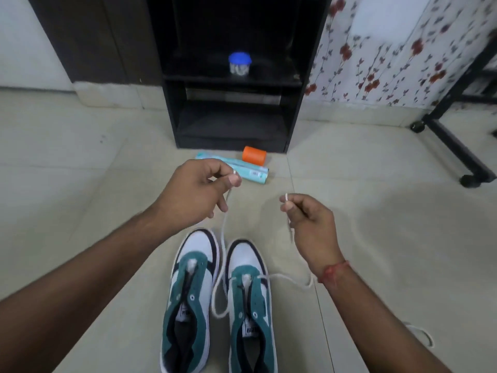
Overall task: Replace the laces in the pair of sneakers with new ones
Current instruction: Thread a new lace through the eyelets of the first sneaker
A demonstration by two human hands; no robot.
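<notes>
Surroundings: black shelf (231,103) beyond both hands, a blue-lidded jar (240,64) on its middle board; orange cylinder (254,155) and pale blue tube (242,170) on the floor just past the left fingertips; black wheeled frame (454,146) far right; floral wall (390,55) behind it.
In the way: nothing between hands and shoes; left hand overlaps the tube's near end.
Left hand (199,189): thumb and forefinger pinched on one lace tip; other fingers curled.
Right hand (306,219): thumb and forefinger pinched on the other lace tip; red thread at the wrist.
Lace (223,238): white, hangs from both pinches, threaded through the lowest eyelets of the right shoe (250,305), one side looping between the shoes.
Left shoe (188,292): below the left hand, unlaced, touching or just beside its pair.
Second lace (422,335): on the floor, right of the right forearm.
Unclear: shoe heels cut off by the bottom edge; jar contents blurred; tube print unreadable.
</notes>
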